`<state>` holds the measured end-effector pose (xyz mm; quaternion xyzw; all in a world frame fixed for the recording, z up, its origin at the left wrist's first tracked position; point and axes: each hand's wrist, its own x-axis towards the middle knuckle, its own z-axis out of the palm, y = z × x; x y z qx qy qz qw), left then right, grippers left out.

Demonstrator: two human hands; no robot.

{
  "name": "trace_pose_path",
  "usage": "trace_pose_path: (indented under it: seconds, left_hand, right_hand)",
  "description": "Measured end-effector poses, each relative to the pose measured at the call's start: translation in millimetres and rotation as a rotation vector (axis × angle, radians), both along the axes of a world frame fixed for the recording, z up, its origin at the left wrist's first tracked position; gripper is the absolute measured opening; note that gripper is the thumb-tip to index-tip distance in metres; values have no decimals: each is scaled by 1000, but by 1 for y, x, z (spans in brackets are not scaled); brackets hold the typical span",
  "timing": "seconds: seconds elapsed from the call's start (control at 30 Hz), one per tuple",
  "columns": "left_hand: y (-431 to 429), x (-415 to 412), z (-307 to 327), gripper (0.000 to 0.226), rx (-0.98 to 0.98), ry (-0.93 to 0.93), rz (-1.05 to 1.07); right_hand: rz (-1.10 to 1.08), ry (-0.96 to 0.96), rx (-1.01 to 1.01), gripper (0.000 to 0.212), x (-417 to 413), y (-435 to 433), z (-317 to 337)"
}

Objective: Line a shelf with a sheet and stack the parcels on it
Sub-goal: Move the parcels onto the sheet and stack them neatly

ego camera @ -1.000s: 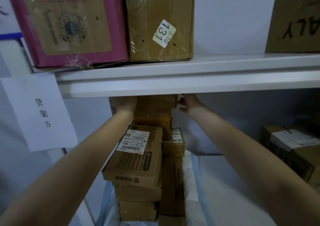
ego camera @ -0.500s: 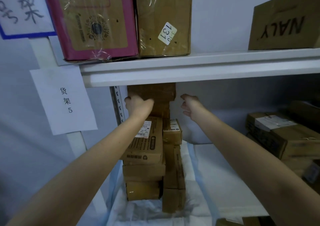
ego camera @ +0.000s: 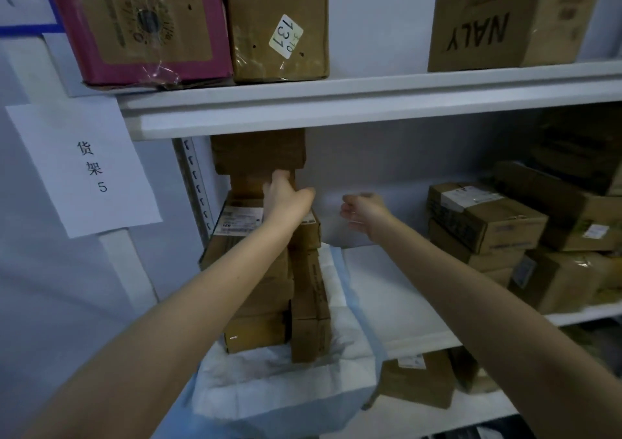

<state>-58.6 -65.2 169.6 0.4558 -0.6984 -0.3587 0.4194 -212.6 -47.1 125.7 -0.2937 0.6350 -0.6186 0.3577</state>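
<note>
A tall stack of brown cardboard parcels (ego camera: 303,304) stands at the left end of the middle shelf (ego camera: 404,304), on a white sheet (ego camera: 286,381) with a blue edge that hangs over the shelf's front. The top parcel (ego camera: 259,150) nearly reaches the shelf above. My left hand (ego camera: 284,194) is raised in front of the stack just under that top parcel, fingers resting against the boxes. My right hand (ego camera: 365,209) hovers to the right of the stack with loosely curled fingers and holds nothing.
More brown parcels (ego camera: 484,219) are piled at the right end of the same shelf. The upper shelf (ego camera: 370,102) carries a pink-edged box (ego camera: 141,24), a taped box labelled 131 (ego camera: 279,21) and a large carton (ego camera: 505,24). A paper sign (ego camera: 84,166) hangs on the left post.
Both hands have come down and back from the top parcel. The right hand has moved away from the stack to the right. The view has shifted, showing more of the shelf's right side.
</note>
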Motion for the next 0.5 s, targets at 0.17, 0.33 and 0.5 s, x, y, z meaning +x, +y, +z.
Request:
trace_pose_path:
  seconds: [0.17, 0.33, 0.5]
  left_hand:
    - [26, -50, -19, 59, 47, -55, -140]
    - [48, -106, -41, 53, 99, -109, -209]
    - [56, -151, -54, 52, 130, -160, -275]
  right_hand:
    - [-285, 388, 47, 14, -45, 51, -20]
    - [-564, 926, 341, 67, -104, 111, -23]
    - [-540, 1011, 673, 119, -173, 143, -16]
